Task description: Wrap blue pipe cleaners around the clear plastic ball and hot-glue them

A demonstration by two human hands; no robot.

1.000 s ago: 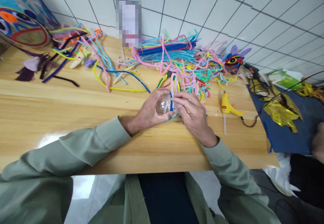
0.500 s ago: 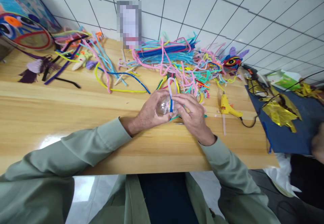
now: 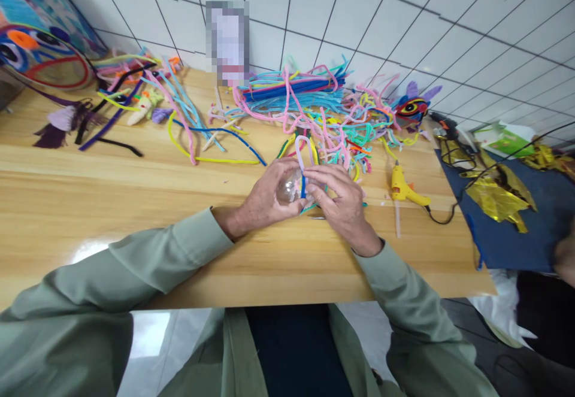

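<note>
My left hand [image 3: 268, 191] is wrapped round a clear plastic ball [image 3: 286, 190] from its left side. A blue pipe cleaner strip [image 3: 303, 187] runs down across the ball. From its top a pale lilac pipe cleaner loop [image 3: 299, 145] sticks up. On the right, the fingers of my right hand [image 3: 338, 196] press together against the strip and the ball's edge. The fingertips partly cover that side of the ball. Behind the ball, green-and-yellow handles [image 3: 287, 145] of a tool show, partly hidden by the loop and my hands.
A heap of pipe cleaners [image 3: 291, 99] lies along the wall. A yellow glue gun [image 3: 406, 188] with its cord is at right, near gold foil [image 3: 498, 196] on a blue mat [image 3: 516, 247]. Finished-looking purple-eared figure [image 3: 411, 108] stands behind. Another person's hand [image 3: 565, 256] shows at the right edge.
Both hands keep nearly the same hold on the ball. The lilac loop leans slightly further left, and my right fingers have shifted a little along the blue strip.
</note>
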